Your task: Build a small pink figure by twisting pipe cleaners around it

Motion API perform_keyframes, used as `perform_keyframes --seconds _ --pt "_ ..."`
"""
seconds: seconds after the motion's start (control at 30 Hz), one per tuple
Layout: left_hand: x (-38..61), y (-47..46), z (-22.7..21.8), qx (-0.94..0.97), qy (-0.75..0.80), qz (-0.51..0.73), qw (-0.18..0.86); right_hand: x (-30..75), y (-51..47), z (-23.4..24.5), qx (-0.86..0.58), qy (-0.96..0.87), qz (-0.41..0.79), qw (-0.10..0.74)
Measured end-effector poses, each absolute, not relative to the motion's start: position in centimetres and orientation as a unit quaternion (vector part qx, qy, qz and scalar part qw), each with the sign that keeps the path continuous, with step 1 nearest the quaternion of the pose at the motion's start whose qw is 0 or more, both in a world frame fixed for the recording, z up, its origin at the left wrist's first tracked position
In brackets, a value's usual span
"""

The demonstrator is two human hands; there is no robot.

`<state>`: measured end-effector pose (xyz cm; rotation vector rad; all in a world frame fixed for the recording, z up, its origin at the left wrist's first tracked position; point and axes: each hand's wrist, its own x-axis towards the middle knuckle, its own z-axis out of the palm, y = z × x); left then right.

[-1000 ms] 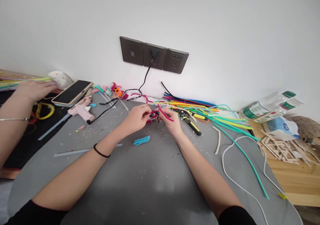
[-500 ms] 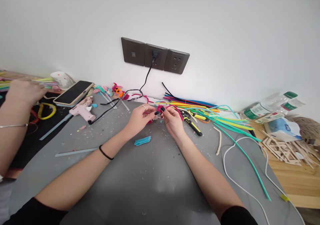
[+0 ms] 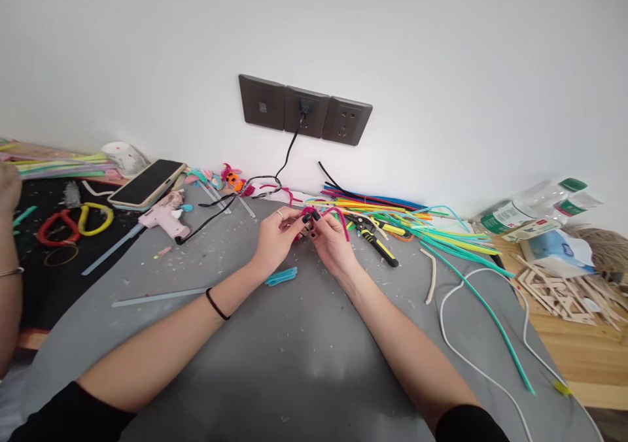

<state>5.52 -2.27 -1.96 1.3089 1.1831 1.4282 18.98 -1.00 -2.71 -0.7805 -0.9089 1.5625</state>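
Above the middle of the grey mat (image 3: 275,363), my left hand (image 3: 279,236) and my right hand (image 3: 333,239) meet at the fingertips. Both are closed in a pinch on a magenta pipe cleaner (image 3: 338,217), whose free end curves over my right fingers. The part between my fingertips is mostly hidden. Just below my left hand lies a folded bundle of blue pipe cleaners (image 3: 281,276). To the right of my right hand are pliers with black and yellow handles (image 3: 380,246).
A pink glue gun (image 3: 164,220) and a phone (image 3: 147,184) lie left. Bundled pipe cleaners (image 3: 392,210) line the wall. At right are a white cable (image 3: 458,357), plastic bottles (image 3: 534,206) and wooden sticks (image 3: 554,295). Another person's arm (image 3: 8,278) is at the far left.
My hands have shifted slightly left, and the pipe cleaner's free end now bends down over my right fingers. The other person's arm has drawn back left, uncovering the red and yellow handles.
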Motion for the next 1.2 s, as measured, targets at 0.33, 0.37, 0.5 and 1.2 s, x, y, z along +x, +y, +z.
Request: perform_keyframes --seconds 0.33,0.37,0.5,1.2 --pt "4.3 -1.4 -1.8 0.617 0.505 0.515 0.314 20.2 -0.1 -2.1 -0.374 -0.451 0.553 0.592" --pt "4.1 -1.3 -1.7 0.635 0.508 0.498 0.301 20.5 0.0 -2.0 -0.377 -0.458 0.548 0.59" --pt "3.4 -1.1 -1.1 0.694 0.505 0.444 0.256 20.9 0.3 -2.1 -0.372 -0.465 0.563 0.573" --pt "2.1 -0.5 -0.4 0.753 0.444 0.392 0.287 21.2 1.0 -2.4 -0.331 -0.438 0.673 0.495"
